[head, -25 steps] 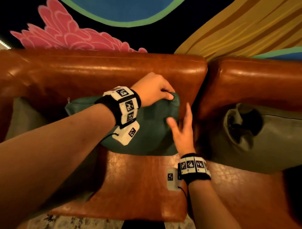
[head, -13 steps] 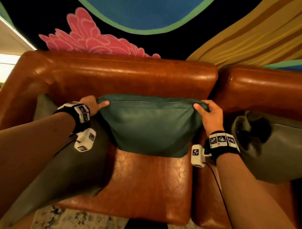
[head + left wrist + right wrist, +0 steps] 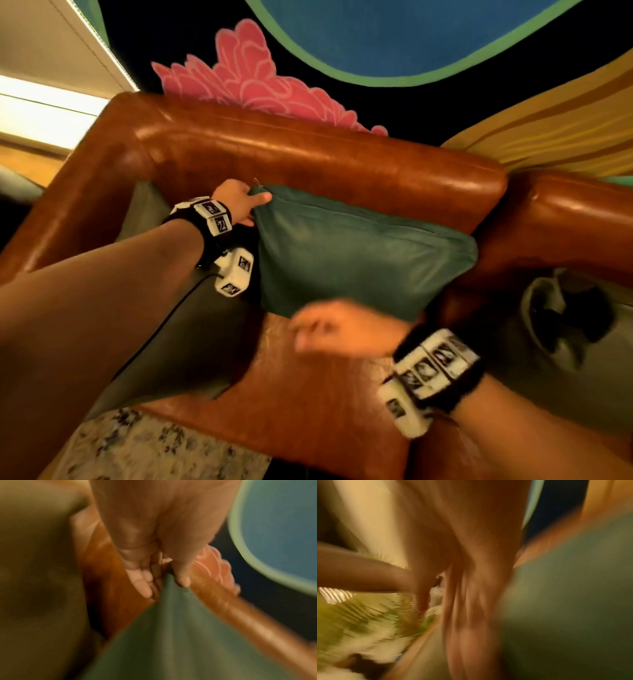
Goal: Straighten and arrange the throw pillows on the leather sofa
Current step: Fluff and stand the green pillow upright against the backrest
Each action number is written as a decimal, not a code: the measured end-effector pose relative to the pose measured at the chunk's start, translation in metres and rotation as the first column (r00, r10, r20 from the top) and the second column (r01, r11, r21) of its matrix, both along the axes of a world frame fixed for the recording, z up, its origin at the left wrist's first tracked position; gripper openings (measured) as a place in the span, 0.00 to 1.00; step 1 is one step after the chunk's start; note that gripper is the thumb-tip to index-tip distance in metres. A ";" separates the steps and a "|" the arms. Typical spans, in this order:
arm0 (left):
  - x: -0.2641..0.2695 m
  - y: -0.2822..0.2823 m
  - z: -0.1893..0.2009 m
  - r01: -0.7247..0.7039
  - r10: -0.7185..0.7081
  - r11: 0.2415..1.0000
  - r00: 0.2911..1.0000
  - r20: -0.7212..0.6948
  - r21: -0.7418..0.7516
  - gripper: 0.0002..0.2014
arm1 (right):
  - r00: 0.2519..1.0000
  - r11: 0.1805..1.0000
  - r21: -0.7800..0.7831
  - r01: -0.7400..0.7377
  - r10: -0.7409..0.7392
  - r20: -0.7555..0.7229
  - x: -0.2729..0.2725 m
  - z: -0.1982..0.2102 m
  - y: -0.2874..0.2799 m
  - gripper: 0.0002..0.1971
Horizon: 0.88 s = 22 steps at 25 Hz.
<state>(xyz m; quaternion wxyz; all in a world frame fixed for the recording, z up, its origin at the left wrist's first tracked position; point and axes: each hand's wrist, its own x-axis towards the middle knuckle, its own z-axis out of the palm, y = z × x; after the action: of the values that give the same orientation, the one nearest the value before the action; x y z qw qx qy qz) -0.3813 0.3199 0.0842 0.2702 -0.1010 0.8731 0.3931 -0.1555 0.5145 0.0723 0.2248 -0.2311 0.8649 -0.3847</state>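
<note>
Left hand (image 3: 236, 202) pinches green pillow (image 3: 359, 253) corner; right hand (image 3: 339, 329) blurred, grip unclear

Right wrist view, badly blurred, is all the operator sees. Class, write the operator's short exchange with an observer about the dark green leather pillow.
Operator: Is anyone gripping the dark green leather pillow?
Observer: Yes, the left hand pinches its upper left corner.
Operator: Where does the pillow stand?
Observer: It leans on the backrest of the brown leather sofa, zip seam on top.
</note>
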 end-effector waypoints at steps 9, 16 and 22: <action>-0.009 -0.007 -0.004 0.303 -0.390 0.885 0.898 -0.205 -0.353 0.33 | 0.716 0.991 -0.111 0.080 0.020 0.698 -0.066 -0.057 -0.038 0.24; -0.019 0.000 -0.027 0.067 -0.062 0.990 0.997 0.037 -0.121 0.43 | 0.317 0.312 0.056 0.948 -0.938 -0.138 -0.073 -0.019 0.062 0.16; -0.021 0.006 -0.039 0.140 -0.187 0.928 0.976 -0.107 -0.347 0.31 | -0.218 -0.228 -0.039 0.973 -0.962 0.165 -0.053 -0.045 0.148 0.19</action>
<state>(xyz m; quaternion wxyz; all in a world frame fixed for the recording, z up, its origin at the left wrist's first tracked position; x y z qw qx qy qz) -0.4020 0.3255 0.0452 0.2195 -0.0448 0.9494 0.2201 -0.2089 0.6625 0.0273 -0.1468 0.5276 0.6789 -0.4890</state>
